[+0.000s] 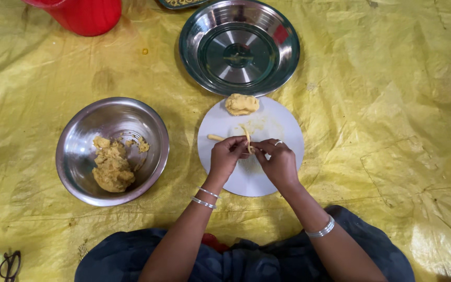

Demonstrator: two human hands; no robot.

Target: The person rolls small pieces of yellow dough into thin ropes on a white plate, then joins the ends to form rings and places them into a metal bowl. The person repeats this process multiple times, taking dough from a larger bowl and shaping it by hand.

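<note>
Yellow sheet [392,104]: steel bowl [74,151] holds dough [111,166]; steel plate [288,49] empty; both hands [251,156] pinch dough strip [247,137].

Left hand [226,156] and right hand [277,161] meeting over a white round board [283,130], fingertips pinching a thin yellow dough strip [247,138], dough lump [241,104] at the board's far edge, steel bowl [74,156] of dough to the left, empty steel plate [194,47] beyond — all on a yellow sheet [392,104].

Floor under a yellow sheet

A crinkled yellow plastic sheet [392,104] covers the whole floor, creased and faintly stained, lit evenly with soft glare along its folds.
</note>
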